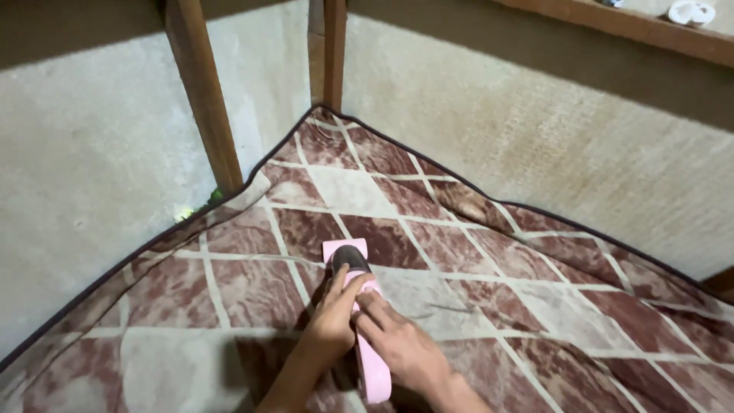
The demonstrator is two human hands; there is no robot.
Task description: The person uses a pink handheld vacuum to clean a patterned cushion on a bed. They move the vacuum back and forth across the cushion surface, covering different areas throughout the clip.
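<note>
Near the bottom edge, the left hand (330, 321) and the right hand (397, 346) are both closed on a pink handheld tool (359, 321) with a dark grey top, the left fingers lying over its front part and the right fingers gripping its long handle. The tool rests on a brown and cream rug (474, 291) with a diamond pattern. Farther away, two wooden legs (205, 92) stand on beige carpet (535, 122) beside the rug's corner.

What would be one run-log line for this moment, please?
left hand: on pink handheld tool | right hand: gripping its handle | tool head: on patterned rug | nearby: wooden legs, carpet
</note>
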